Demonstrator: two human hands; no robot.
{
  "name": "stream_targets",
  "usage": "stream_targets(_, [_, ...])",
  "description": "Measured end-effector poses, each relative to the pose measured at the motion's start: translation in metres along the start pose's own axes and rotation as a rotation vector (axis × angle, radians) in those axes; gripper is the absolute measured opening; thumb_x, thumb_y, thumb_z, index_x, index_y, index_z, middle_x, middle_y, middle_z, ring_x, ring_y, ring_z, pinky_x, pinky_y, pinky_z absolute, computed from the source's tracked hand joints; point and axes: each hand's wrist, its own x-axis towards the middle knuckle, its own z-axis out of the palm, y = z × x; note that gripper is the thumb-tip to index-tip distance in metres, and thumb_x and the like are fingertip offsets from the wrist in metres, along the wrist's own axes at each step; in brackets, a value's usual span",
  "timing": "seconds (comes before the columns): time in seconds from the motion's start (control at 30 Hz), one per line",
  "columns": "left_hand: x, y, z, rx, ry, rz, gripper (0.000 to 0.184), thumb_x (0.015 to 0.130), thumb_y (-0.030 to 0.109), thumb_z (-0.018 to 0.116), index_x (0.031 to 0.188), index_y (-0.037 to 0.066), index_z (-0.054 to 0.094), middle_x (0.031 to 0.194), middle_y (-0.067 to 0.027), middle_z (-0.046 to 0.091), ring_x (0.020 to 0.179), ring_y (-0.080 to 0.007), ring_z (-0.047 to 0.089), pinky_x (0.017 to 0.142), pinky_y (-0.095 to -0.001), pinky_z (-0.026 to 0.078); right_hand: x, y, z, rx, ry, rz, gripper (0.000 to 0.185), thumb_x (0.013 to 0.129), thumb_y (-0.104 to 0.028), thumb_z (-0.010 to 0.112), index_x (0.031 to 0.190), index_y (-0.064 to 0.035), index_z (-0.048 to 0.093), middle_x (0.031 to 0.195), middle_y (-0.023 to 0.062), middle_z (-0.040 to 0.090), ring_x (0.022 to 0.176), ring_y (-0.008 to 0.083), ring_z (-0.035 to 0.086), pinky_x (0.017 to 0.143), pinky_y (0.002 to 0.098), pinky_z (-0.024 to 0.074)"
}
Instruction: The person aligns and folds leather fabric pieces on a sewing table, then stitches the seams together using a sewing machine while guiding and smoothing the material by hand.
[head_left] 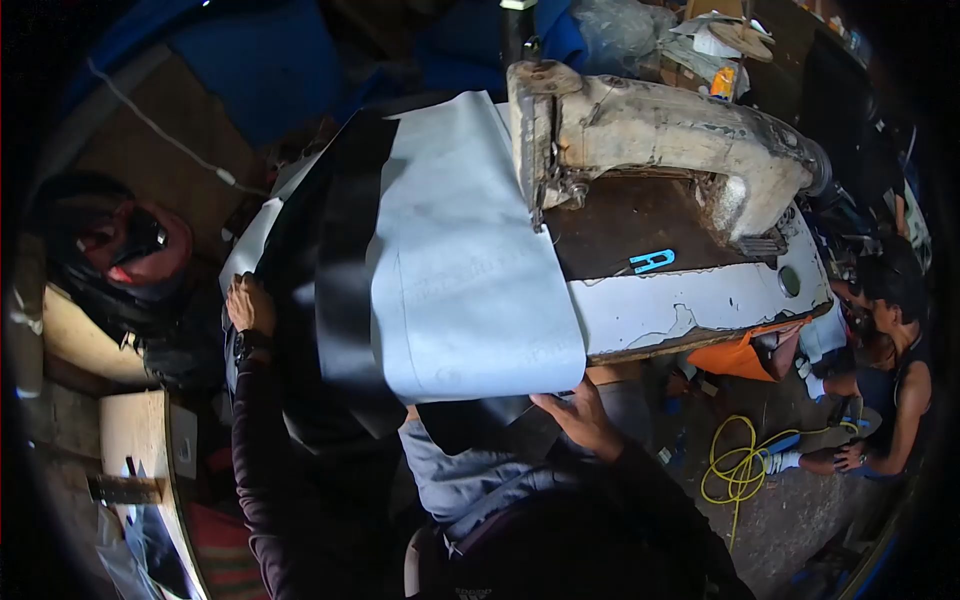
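Observation:
A large sheet of black, vinyl-like material with a pale underside drapes over the table and hangs towards my lap. My left hand, wearing a dark watch, is closed on the sheet's far left edge. At the near right corner, my right hand pinches the hanging border, thumb showing and the other fingers partly hidden. The sheet's right side lies at the needle end of a worn, cream sewing machine. Blue thread snips lie under the machine's arm.
The chipped white tabletop extends right, with an orange cloth hanging below it. On the floor is a coiled yellow cord beside another person sitting low. A black and red bag and a wooden board stand left.

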Motion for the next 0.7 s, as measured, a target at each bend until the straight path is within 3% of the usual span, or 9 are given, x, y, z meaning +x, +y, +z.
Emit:
stream_targets(0.13, [0.053, -0.001, 0.041, 0.041, 0.147, 0.104, 0.027, 0.097, 0.014, 0.064, 0.122, 0.003, 0.067, 0.13, -0.0189, 0.066, 0.123, -0.039, 0.064, 0.101, -0.0496, 0.054, 0.016, -0.002, 0.016, -0.073, -0.046, -0.068, 0.023, 0.108, -0.018, 0.066, 0.117, 0.0027, 0.071, 0.108, 0.0241, 0.075, 0.103, 0.0369, 0.075, 0.088, 0.044, 0.0568])
stream_targets(0.2, [0.087, -0.001, 0.074, 0.076, 0.267, 0.19, 0.032, 0.096, 0.014, 0.063, 0.126, 0.003, 0.066, 0.132, -0.0194, 0.066, 0.126, -0.039, 0.063, 0.102, -0.0493, 0.053, 0.001, -0.021, 0.016, 0.13, -0.354, 0.097, 0.032, 0.11, -0.029, 0.066, 0.117, 0.0011, 0.073, 0.105, 0.0255, 0.077, 0.092, 0.0339, 0.077, 0.079, 0.0425, 0.0574])
stream_targets(0.23, [0.105, 0.005, 0.084, 0.089, 0.331, 0.232, 0.035, 0.096, 0.014, 0.063, 0.128, 0.003, 0.066, 0.134, -0.0196, 0.065, 0.127, -0.039, 0.062, 0.102, -0.0491, 0.053, -0.02, -0.035, 0.02, 0.048, -0.368, 0.039, 0.037, 0.11, -0.035, 0.067, 0.112, 0.001, 0.074, 0.091, 0.0197, 0.077, 0.078, 0.0257, 0.074, 0.073, 0.0402, 0.0566])
stream_targets(0.33, [0.145, 0.035, 0.084, 0.008, 0.205, 0.181, 0.037, 0.097, 0.016, 0.062, 0.132, 0.002, 0.066, 0.135, -0.0214, 0.066, 0.125, -0.0404, 0.064, 0.103, -0.0499, 0.054, -0.03, -0.102, 0.017, 0.304, -0.55, 0.495, 0.043, 0.111, -0.04, 0.067, 0.106, 0.0013, 0.076, 0.067, 0.0055, 0.064, 0.067, 0.011, 0.06, 0.065, 0.036, 0.0523])
stream_targets(0.4, [0.155, 0.041, 0.098, -0.01, 0.173, 0.188, 0.038, 0.097, 0.018, 0.064, 0.133, 0.002, 0.066, 0.134, -0.0227, 0.067, 0.121, -0.0416, 0.066, 0.101, -0.0504, 0.055, -0.047, -0.106, 0.027, 0.468, -0.448, 0.535, 0.041, 0.111, -0.039, 0.068, 0.107, 0.0015, 0.077, 0.075, 0.0053, 0.068, 0.076, 0.0112, 0.063, 0.072, 0.0355, 0.0534])
stream_targets(0.47, [0.149, 0.034, 0.093, -0.053, 0.095, 0.214, 0.043, 0.098, 0.021, 0.065, 0.137, 0.002, 0.063, 0.135, -0.024, 0.068, 0.12, -0.0427, 0.068, 0.099, -0.0515, 0.056, -0.039, -0.099, 0.02, 0.379, -0.577, 0.666, 0.04, 0.111, -0.037, 0.068, 0.112, 0.0018, 0.077, 0.087, 0.006, 0.074, 0.087, 0.0118, 0.067, 0.082, 0.035, 0.0552])
stream_targets(0.57, [0.135, 0.016, 0.066, -0.155, -0.09, 0.304, 0.057, 0.101, 0.026, 0.068, 0.151, 0.002, 0.055, 0.138, -0.0262, 0.068, 0.12, -0.0442, 0.069, 0.097, -0.0542, 0.057, -0.046, -0.1, 0.022, 0.68, -0.421, 0.596, 0.039, 0.111, -0.035, 0.068, 0.124, 0.0014, 0.076, 0.111, 0.0078, 0.077, 0.108, 0.0131, 0.068, 0.098, 0.0336, 0.0529])
stream_targets(0.6, [0.117, 0.036, 0.009, -0.263, -0.339, 0.14, 0.071, 0.101, 0.031, 0.071, 0.16, 0.001, 0.045, 0.149, -0.0274, 0.062, 0.135, -0.0429, 0.062, 0.111, -0.0531, 0.05, -0.044, -0.102, 0.019, 0.633, -0.443, 0.64, 0.04, 0.111, -0.034, 0.067, 0.128, 0.0012, 0.074, 0.116, 0.0076, 0.076, 0.112, 0.0136, 0.067, 0.1, 0.0333, 0.0523])
stream_targets(0.7, [0.025, 0.085, -0.102, -0.358, 0.045, 0.511, 0.092, 0.094, 0.04, 0.08, 0.166, 0.002, 0.038, 0.161, -0.0262, 0.053, 0.151, -0.0407, 0.048, 0.126, -0.0518, 0.034, -0.028, -0.109, -0.001, 0.532, -0.478, 0.691, 0.044, 0.111, -0.034, 0.067, 0.137, 0.001, 0.07, 0.126, 0.0071, 0.075, 0.119, 0.0144, 0.065, 0.104, 0.0328, 0.0509])
